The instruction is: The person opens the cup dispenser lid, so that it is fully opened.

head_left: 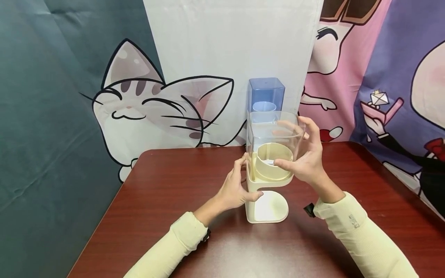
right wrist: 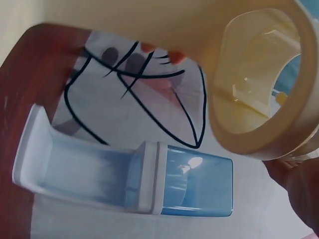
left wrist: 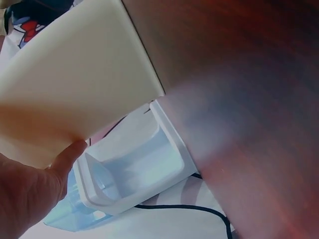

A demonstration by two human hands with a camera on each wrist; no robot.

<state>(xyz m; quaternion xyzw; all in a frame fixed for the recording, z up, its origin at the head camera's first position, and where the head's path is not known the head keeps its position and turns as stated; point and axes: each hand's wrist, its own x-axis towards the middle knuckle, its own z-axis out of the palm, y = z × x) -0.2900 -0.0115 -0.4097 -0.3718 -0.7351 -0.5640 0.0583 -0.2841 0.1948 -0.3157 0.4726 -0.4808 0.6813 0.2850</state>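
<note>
In the head view a cream upright holder stands on the table, with a rounded flat base and a clear box-shaped cover on top. A round cream ring shows inside the cover. My left hand grips the holder's left side, thumb in front and fingers behind. My right hand holds the clear cover at its right, thumb toward the front and fingers at the back, seen through the plastic. From below, the right wrist view shows the holder's round opening.
Behind the cream holder, at the table's far edge, stands a similar white holder with a blue see-through cover. The red-brown table meets a cartoon-printed cloth at the back.
</note>
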